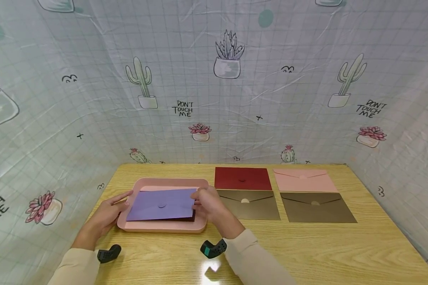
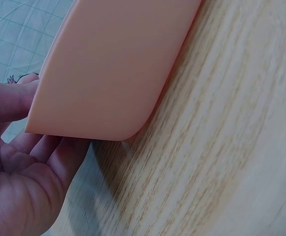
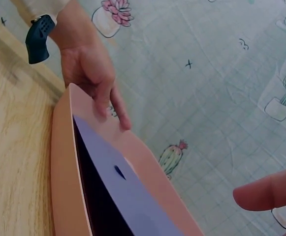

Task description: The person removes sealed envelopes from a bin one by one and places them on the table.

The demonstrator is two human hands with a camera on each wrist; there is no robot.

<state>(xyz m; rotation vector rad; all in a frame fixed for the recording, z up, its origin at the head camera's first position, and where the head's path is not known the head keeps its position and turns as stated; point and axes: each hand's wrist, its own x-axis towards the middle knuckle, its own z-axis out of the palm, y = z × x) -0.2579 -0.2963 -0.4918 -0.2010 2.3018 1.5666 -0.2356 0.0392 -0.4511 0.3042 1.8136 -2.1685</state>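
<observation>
A pink tray [image 1: 160, 226] stands on the wooden table, with a purple envelope [image 1: 160, 206] in it. A dark envelope [image 1: 190, 219] shows beneath the purple one's lower right edge. My left hand [image 1: 105, 215] grips the tray's left wall, thumb at the rim and fingers outside, as the left wrist view shows close up. At the tray's right side, my right hand [image 1: 210, 200] pinches the purple envelope's right edge, thumb on top. Seen from the right wrist, the purple envelope [image 3: 128, 182] tilts over a dark gap; only the right thumb [image 3: 266, 194] of that hand shows.
Right of the tray lie a dark red envelope [image 1: 242, 178], a pink envelope [image 1: 304, 181] and two brown envelopes, one nearer the tray [image 1: 249, 209] and one farther right [image 1: 317, 211]. A cactus-print cloth [image 1: 242, 103] surrounds the table on the back and sides.
</observation>
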